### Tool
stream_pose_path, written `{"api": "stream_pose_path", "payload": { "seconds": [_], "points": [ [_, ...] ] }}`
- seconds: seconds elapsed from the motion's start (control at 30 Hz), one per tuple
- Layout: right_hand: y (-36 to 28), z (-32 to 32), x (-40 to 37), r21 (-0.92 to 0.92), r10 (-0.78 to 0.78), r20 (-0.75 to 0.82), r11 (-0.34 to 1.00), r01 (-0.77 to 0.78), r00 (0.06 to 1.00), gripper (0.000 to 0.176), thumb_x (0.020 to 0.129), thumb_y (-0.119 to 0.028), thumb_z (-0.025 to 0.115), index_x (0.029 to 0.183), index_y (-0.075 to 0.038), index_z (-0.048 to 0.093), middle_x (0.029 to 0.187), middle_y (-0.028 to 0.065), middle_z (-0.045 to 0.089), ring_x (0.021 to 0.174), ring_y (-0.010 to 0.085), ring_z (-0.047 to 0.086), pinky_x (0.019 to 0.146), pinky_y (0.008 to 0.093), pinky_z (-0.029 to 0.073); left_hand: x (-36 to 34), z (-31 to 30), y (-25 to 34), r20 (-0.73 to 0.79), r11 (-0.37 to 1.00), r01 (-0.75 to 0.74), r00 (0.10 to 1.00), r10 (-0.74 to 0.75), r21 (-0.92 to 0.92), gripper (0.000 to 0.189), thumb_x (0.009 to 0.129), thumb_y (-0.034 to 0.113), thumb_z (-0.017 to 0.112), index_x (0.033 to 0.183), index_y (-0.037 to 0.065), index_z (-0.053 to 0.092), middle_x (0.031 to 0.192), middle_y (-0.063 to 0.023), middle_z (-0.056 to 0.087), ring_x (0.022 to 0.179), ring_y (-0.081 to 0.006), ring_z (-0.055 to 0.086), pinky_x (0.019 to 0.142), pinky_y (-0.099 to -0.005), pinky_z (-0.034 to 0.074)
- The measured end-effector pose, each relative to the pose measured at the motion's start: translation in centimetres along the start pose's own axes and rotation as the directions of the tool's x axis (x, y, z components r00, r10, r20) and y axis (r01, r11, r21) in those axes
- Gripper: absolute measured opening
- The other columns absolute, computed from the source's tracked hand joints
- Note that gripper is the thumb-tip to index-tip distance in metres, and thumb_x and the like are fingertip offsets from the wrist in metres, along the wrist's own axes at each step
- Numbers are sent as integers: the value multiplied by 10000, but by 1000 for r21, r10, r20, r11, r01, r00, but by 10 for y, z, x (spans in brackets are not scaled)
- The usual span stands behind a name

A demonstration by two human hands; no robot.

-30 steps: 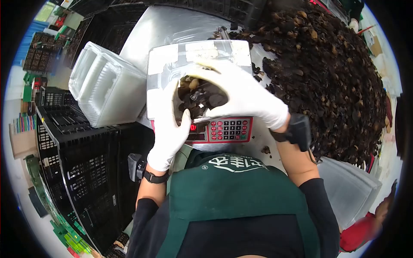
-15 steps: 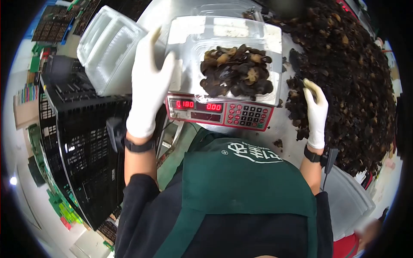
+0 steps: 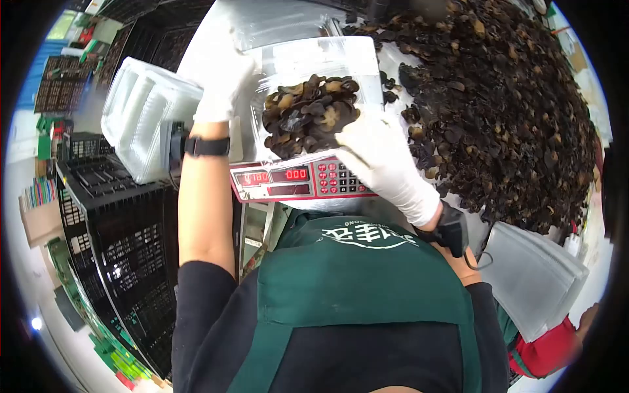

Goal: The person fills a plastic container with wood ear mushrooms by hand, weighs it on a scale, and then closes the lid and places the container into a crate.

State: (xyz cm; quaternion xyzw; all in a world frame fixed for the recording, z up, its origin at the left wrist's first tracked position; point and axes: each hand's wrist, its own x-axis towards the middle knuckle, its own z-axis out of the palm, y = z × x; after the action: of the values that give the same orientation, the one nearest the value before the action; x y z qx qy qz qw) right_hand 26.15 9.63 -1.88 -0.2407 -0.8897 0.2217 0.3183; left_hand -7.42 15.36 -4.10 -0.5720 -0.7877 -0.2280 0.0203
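Note:
A clear plastic container [image 3: 308, 56] sits on the red-rimmed weighing scale [image 3: 272, 175], holding a heap of dark wood ear mushrooms [image 3: 304, 114]. The scale's red display seems to read 0.180 and 0.00. My white-gloved left hand [image 3: 226, 72] reaches along the container's left side; its outline is washed out by glare, but finger and thumb look apart. At the near right corner of the container, my gloved right hand [image 3: 383, 157] has its fingers closed on the edge, close beside the mushrooms. The palm covers part of the keypad.
A large pile of wood ear mushrooms [image 3: 504, 118] spreads over the table on the right. Nested clear containers [image 3: 141, 114] stand at left, above black crates [image 3: 131, 255]. More clear plastic pieces [image 3: 534, 275] are at lower right, near a person in a red sleeve [image 3: 547, 347].
My right hand has moved left from the mushroom pile to the container's near right corner. My left hand has reached farther forward. The whole scene has shifted slightly left in view.

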Motion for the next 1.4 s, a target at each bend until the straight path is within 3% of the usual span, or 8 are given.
{"api": "stream_pose_path", "payload": {
  "seconds": [0.13, 0.37, 0.43, 0.63, 0.7, 0.73, 0.9, 1.4],
  "points": [
    [-2, -3, -3, -24, 10, -14, 1000, -10, 1000, 197, 795, -141, 743, 973, -59, 722, 947, 70, 679, 931, 257, 633, 887, 400, 477, -52, -65, 54, -78, 848, 32, 993, -86, -529, 578, 899, -26, 610, 1453, 10, 447, 1043, -107, 712, 974, -215, 688, 896, -348, 534],
    [8, -28, -19, 112, 308, -246, 951, -289, 919, 304, 856, -22, 686, 1160, -33, 680, 940, 73, 683, 865, 207, 639, 762, 301, 514, -158, -115, 68, 147, 933, -333, 924, 352, -139, 501, 803, -99, 593, 1246, 115, 687, 1404, -182, 505, 1276, -344, 528, 1104, -407, 401],
    [5, -28, -14, 450, 648, 24, 673, -587, 761, 407, 933, -151, 684, 1299, -1, 591, 903, 63, 658, 721, 127, 605, 654, 259, 484, -178, -108, 72, 173, 949, -119, 969, 175, -293, 493, 823, -73, 616, 1271, 123, 677, 1413, -170, 488, 1286, -341, 516, 1092, -410, 408],
    [19, -21, -3, 715, 622, 433, 203, -669, 652, 494, 1062, -286, 458, 1513, -92, 405, 851, 40, 659, 603, 75, 587, 520, 190, 437, -180, -92, 69, 380, 787, 376, 904, -197, -489, 509, 935, 69, 648, 1428, 100, 524, 938, -16, 616, 736, -77, 555, 672, -226, 476],
    [13, -26, 0, 656, 633, 427, 276, -703, 646, 493, 1063, -264, 450, 1524, -99, 391, 812, 26, 642, 620, 63, 579, 534, 180, 448, -180, -89, 69, 389, 718, 436, 888, -245, -543, 423, 938, 83, 660, 1352, 69, 572, 859, -14, 601, 675, -77, 542, 631, -226, 469],
    [9, -30, 1, 620, 634, 409, 335, -709, 657, 491, 1064, -260, 447, 1524, -99, 390, 820, 25, 643, 621, 61, 576, 536, 177, 448, -179, -95, 78, 411, 385, 479, 877, -250, -789, 368, 946, 109, 663, 1296, 43, 570, 791, -2, 579, 673, -77, 545, 613, -231, 463],
    [6, -32, 2, 591, 633, 393, 381, -711, 667, 511, 1059, -251, 481, 1514, -40, 379, 828, 37, 637, 620, 50, 560, 538, 178, 457, -186, -85, 71, 397, 660, 381, 908, -136, -647, 563, 982, 95, 599, 1510, 81, 402, 821, -1, 550, 640, -66, 500, 599, -218, 441],
    [-6, -21, -9, 750, 631, 239, 363, -554, 738, 503, 979, -143, 575, 1443, 22, 474, 906, 40, 695, 627, 32, 549, 591, 179, 447, -218, -69, 75, 498, 84, 519, 847, -185, -851, 631, 964, 79, 601, 1525, 46, 314, 883, -55, 669, 706, -97, 629, 617, -229, 476]
  ]
}}
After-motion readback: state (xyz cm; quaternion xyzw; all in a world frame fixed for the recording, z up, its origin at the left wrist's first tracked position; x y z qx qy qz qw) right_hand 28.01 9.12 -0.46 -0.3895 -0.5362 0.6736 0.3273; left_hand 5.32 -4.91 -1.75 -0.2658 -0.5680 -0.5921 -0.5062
